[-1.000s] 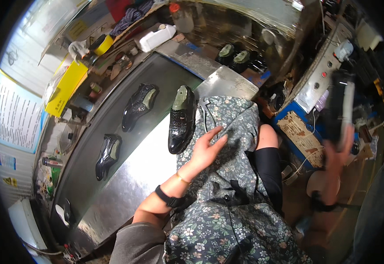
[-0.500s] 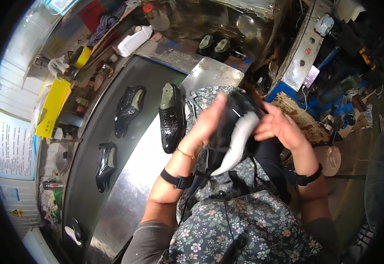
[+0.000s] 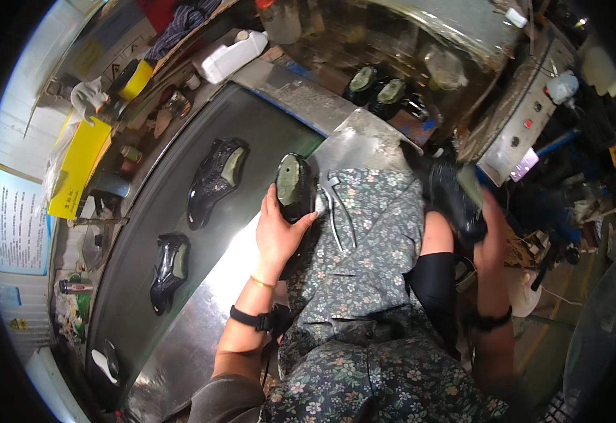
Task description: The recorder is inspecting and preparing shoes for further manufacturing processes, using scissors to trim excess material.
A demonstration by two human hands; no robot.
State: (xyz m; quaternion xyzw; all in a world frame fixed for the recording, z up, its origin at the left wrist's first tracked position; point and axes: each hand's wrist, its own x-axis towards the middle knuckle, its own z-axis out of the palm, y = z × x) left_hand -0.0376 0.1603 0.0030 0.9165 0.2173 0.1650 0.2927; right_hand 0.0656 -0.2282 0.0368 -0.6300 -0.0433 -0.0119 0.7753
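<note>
My left hand point(image 3: 279, 229) is closed around a glossy black shoe point(image 3: 306, 195) with a green last showing in its opening, at the right edge of the conveyor belt. Off to the right, my right hand point(image 3: 490, 229) grips another black shoe point(image 3: 452, 194), also with a green last inside. That shoe and hand are smeared by motion. Across my lap, on the floral apron point(image 3: 385, 211), lie metal pincers point(image 3: 337, 211) with their handles toward me.
The dark belt point(image 3: 135, 282) carries black shoes point(image 3: 216, 180) on lasts, and a white-soled piece point(image 3: 107, 363) at the near left. Behind the metal plate point(image 3: 357, 141) stands a pair of shoes point(image 3: 390, 97). A white jug point(image 3: 234, 56) lies on the ledge; a control panel point(image 3: 526, 106) is at right.
My hands have parted from around a blurred black and white piece. The left moved onto the shoe at the belt's edge; the right swung outward with a shoe. The pincers now show.
</note>
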